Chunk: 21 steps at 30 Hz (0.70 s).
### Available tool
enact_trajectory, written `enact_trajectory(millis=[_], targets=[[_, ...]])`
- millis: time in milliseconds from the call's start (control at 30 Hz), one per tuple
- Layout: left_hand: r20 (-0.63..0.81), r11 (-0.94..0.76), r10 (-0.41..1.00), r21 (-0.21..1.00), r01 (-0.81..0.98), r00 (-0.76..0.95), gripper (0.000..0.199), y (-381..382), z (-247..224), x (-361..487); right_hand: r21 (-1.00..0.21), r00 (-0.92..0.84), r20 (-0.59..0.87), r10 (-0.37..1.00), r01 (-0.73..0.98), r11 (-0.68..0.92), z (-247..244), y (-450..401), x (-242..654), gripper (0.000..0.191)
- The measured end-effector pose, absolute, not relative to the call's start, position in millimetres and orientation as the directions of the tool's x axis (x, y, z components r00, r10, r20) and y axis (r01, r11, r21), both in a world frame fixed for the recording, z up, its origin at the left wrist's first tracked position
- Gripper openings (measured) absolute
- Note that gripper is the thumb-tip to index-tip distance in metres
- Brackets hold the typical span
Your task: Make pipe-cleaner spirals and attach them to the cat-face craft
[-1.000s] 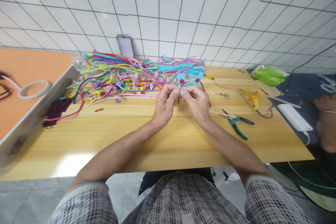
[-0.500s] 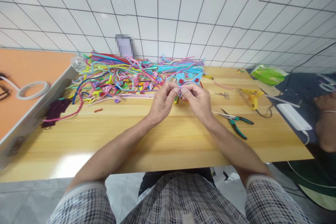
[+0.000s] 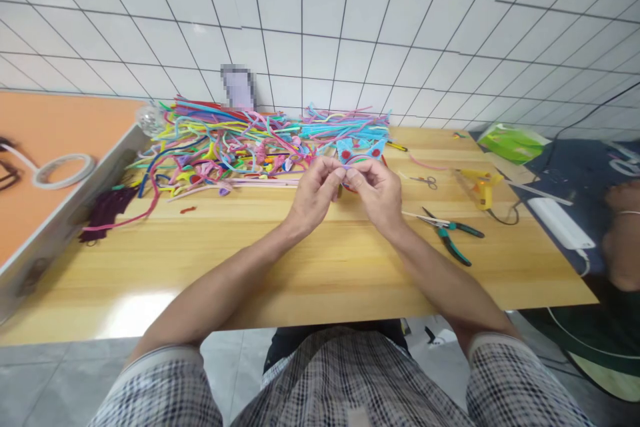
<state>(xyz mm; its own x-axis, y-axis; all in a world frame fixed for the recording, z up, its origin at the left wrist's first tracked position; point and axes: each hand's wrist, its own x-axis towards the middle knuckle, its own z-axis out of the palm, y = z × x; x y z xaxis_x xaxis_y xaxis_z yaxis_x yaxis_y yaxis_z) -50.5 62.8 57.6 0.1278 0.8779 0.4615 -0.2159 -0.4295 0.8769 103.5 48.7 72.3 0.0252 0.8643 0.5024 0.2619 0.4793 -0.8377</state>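
My left hand (image 3: 317,193) and my right hand (image 3: 374,190) meet over the middle of the table, thumbs and fingertips pinched close together. Between them is a thin purple pipe cleaner (image 3: 346,167), mostly hidden by the fingers. Just beyond the fingertips lies a light-blue fuzzy piece with red dots (image 3: 361,149), partly covered by my hands. To the left spreads a tangled heap of coloured pipe cleaners (image 3: 235,147). Behind the hands is a bundle of mainly light-blue pipe cleaners (image 3: 345,128).
Right of my hands lie green-handled pliers (image 3: 453,233), small scissors (image 3: 425,181) and a yellow glue gun (image 3: 483,187). A white power strip (image 3: 561,223) and a green packet (image 3: 515,142) sit farther right, near another person's arm (image 3: 623,233). Dark purple material (image 3: 107,210) lies at left.
Both hands stay in nearly the same place, with the left fingers slightly shifted around the pipe cleaner. A yellow-green bit below the fingers is now more hidden.
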Motion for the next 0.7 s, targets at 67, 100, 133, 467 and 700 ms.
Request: enact_trajectory(millis=[67, 100, 133, 467, 700], targets=[[0.537, -0.537, 0.820, 0.842, -0.060, 0.199, 0.035, 68, 63, -60, -0.766, -0.020, 0.550, 0.835, 0.385, 0.514, 79, 49, 109, 0.013], [0.572, -0.592, 0.787, 0.806, 0.021, 0.233, 0.031, 71, 66, -65, -0.724, -0.051, 0.568, 0.821, 0.444, 0.528, 83, 50, 111, 0.012], [0.599, -0.638, 0.756, 0.765, 0.088, 0.264, 0.028, 72, 69, -69, -0.686, -0.082, 0.580, 0.810, 0.487, 0.540, 86, 50, 113, 0.011], [0.590, -0.588, 0.798, 0.807, -0.059, 0.124, 0.034, 64, 60, -59, -0.736, -0.043, 0.587, 0.808, 0.389, 0.555, 79, 47, 106, 0.020], [0.463, -0.437, 0.886, 0.855, -0.278, 0.031, 0.040, 57, 53, -44, -0.767, 0.004, 0.571, 0.821, 0.359, 0.532, 74, 45, 100, 0.028]])
